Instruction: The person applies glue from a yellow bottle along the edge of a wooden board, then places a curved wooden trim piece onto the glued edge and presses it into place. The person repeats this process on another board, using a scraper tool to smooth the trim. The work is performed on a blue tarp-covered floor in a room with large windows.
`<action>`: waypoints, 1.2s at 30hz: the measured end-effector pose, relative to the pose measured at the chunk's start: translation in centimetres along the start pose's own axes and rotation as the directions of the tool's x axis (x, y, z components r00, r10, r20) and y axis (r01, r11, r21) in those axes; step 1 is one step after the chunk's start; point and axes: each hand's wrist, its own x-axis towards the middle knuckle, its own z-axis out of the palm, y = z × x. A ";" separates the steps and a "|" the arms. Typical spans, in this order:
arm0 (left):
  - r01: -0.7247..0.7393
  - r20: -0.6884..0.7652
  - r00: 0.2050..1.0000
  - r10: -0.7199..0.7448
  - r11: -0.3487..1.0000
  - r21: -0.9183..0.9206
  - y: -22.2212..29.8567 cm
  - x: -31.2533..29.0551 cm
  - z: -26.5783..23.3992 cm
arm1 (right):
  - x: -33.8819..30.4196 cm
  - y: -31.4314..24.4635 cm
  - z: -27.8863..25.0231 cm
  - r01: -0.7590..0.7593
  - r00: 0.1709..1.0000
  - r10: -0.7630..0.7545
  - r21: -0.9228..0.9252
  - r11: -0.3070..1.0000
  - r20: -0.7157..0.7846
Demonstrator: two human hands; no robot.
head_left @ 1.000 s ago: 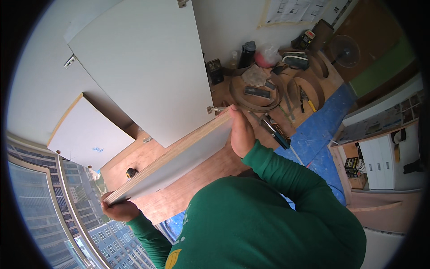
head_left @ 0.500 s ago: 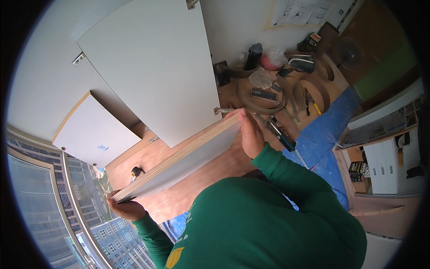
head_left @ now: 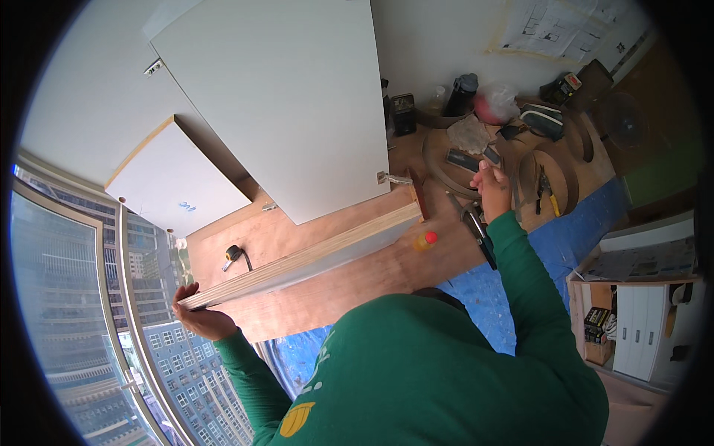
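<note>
— What is the left hand (head_left: 199, 318) doing?
— Its fingers are curling around the plywood board's (head_left: 297, 262) near end, propping it over the floor.
— And the right hand (head_left: 492, 187)?
— Reaching among the tools, partly closed; I cannot tell its grip.

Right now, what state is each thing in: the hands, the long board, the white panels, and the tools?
Left hand: gripping the long board's end.
Right hand: off the board, reaching among the tools.
Long board: on edge.
Large white panel: leaning on the wall.
Small white panel: leaning on the wall.
Pliers: lying flat.
</note>
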 end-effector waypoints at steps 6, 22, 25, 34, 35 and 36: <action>0.034 -0.195 0.980 -0.021 0.997 0.063 1.9 -1.3 1.7 | 12.3 11.3 -2.8 0.177 0.984 -0.160 -0.360 0.916 0.076; 0.025 -0.375 0.927 0.027 0.991 0.133 2.1 -2.6 3.7 | 24.1 22.4 -1.2 0.223 0.935 0.222 -0.944 0.244 0.278; -0.036 -0.365 0.929 0.067 0.995 0.090 1.8 -2.2 3.5 | 24.3 22.2 -0.9 0.215 0.906 0.320 -0.952 0.218 0.278; 0.053 -0.395 0.919 0.017 0.985 0.164 2.7 -2.7 3.4 | 23.3 20.6 0.1 0.089 0.925 0.342 -0.970 0.227 0.165; 0.069 -0.397 0.918 0.015 0.978 0.198 3.0 -3.1 2.7 | 22.5 19.2 0.7 0.073 0.903 0.401 -0.974 0.214 0.156; 0.084 -0.392 0.920 -0.004 0.979 0.185 3.1 -3.0 2.7 | 22.2 19.3 0.7 0.107 0.924 0.333 -0.963 0.247 0.188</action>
